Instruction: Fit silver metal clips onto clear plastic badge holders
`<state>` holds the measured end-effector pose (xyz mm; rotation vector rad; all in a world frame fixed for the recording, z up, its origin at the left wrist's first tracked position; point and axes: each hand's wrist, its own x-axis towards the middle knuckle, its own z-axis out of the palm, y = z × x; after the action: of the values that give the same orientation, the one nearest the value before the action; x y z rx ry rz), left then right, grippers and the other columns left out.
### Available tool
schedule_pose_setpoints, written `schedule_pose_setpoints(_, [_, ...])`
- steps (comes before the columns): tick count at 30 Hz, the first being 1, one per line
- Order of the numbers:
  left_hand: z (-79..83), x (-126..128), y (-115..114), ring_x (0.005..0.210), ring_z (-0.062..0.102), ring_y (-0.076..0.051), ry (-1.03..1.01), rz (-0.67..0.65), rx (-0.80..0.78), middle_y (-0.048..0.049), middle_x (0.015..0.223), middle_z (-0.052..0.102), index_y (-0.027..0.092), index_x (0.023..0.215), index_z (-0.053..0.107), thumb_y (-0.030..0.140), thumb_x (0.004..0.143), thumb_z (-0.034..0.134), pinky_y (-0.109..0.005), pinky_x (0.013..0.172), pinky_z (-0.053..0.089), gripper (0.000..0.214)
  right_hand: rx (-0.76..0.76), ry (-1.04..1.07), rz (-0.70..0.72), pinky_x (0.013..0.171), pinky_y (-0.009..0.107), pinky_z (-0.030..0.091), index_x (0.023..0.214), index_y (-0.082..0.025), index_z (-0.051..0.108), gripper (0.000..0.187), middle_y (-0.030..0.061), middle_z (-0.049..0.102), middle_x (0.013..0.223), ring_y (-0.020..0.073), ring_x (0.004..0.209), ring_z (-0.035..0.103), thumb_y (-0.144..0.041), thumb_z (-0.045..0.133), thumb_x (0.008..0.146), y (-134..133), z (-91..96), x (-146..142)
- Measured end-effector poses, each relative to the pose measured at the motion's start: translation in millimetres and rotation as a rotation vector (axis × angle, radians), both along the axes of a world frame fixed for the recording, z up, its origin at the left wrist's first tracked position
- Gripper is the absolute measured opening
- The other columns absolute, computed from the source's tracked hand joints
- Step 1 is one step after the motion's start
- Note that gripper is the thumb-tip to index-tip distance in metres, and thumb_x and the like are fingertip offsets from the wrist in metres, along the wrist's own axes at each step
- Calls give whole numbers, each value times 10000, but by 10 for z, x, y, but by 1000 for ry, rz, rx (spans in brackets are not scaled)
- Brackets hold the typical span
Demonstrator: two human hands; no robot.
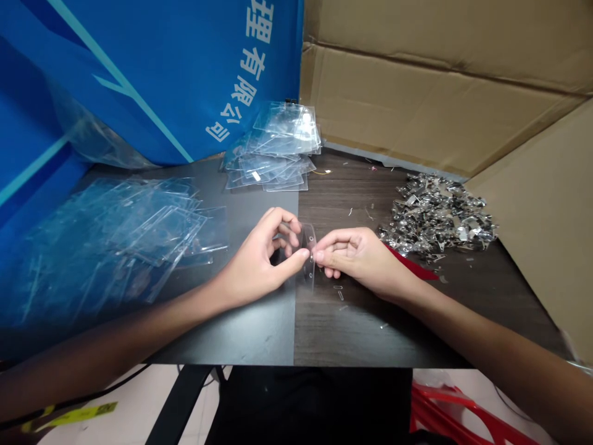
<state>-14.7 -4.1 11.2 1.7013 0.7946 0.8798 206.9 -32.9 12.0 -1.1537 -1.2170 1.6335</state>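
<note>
Clear plastic sleeve stands upright between the two hands, just above the bench, near the middle of the view. The left hand is curled, and its thumb presses on the sleeve. The right hand comes in from the other side, and its fingertips press on the sleeve's edge, where there are small holes. The hands are very close, and both seem clamped on the sleeve. The step in hand looks like working at that edge with the holes. It seems to call for a firm, careful pinch so the thin plastic does not slip.

Tiny metal bits lie on the dark bench just below the hands. Past the right hand are a red strip and a big heap of shiny metal pieces. Past the left hand lies a pile of clear sleeves, and another stack sits farther back. Behind them stand a blue banner with white writing and brown cardboard.
</note>
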Motion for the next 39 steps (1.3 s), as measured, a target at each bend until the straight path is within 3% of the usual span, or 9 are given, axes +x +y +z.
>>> schedule_pose_setpoints(6, [6, 7, 18, 863, 580, -142, 36, 74, -24, -20, 1038, 543, 218, 1084, 554, 218, 895, 772, -329, 825, 522, 289, 57, 26, -11, 706, 287, 622, 905, -189, 858, 342, 21, 800, 761, 154, 696, 741, -361, 1053, 682, -18, 52, 29])
schedule_pose_setpoints(12, [34, -35, 57, 799, 480, -151, -10, 13, -96, -4, 956, 497, 218, 1100, 547, 318, 930, 781, -307, 723, 445, 306, 104, 63, 23, 918, 356, 674, 1044, -200, 859, 291, 67, 863, 985, 193, 890, 825, -350, 971, 822, -46, 51, 55])
schedule_pose_setpoints(20, [-5, -56, 88, 776, 399, -167, 0, -3, -128, 9, 895, 423, 240, 1070, 529, 445, 930, 819, -308, 670, 373, 382, 188, -4, -53, 894, 382, 707, 906, -191, 777, 353, 52, 824, 877, 217, 843, 829, -347, 1034, 720, -63, 89, 31])
schedule_pose_setpoints(29, [-42, -40, 83, 821, 454, -155, 56, 114, 10, 2, 969, 470, 239, 1046, 496, 348, 915, 824, -320, 766, 410, 369, 268, -57, -117, 973, 447, 725, 958, -196, 839, 329, 88, 861, 1019, 262, 947, 852, -374, 1018, 747, -131, 73, -27])
schedule_pose_setpoints(33, [-46, -37, 58, 851, 477, -165, 92, 165, 91, -11, 1010, 484, 238, 1041, 507, 339, 901, 838, -329, 792, 429, 373, 292, -75, -109, 895, 444, 736, 963, -194, 844, 362, 80, 858, 968, 259, 875, 842, -366, 1038, 710, -130, 64, -37])
schedule_pose_setpoints(35, [-45, -32, 30, 852, 472, -170, 114, 195, 144, -16, 1019, 487, 236, 1051, 518, 330, 895, 851, -333, 784, 422, 379, 336, -105, -119, 849, 416, 725, 935, -197, 834, 322, 70, 853, 943, 249, 852, 830, -326, 1029, 713, -131, 63, -42])
schedule_pose_setpoints(39, [-39, -23, -20, 870, 480, -175, 141, 208, 232, -21, 1046, 487, 235, 1046, 524, 309, 905, 847, -340, 784, 415, 360, 475, -221, -126, 808, 370, 670, 882, -204, 798, 110, 60, 825, 901, 220, 838, 786, -252, 891, 848, -130, 74, -40])
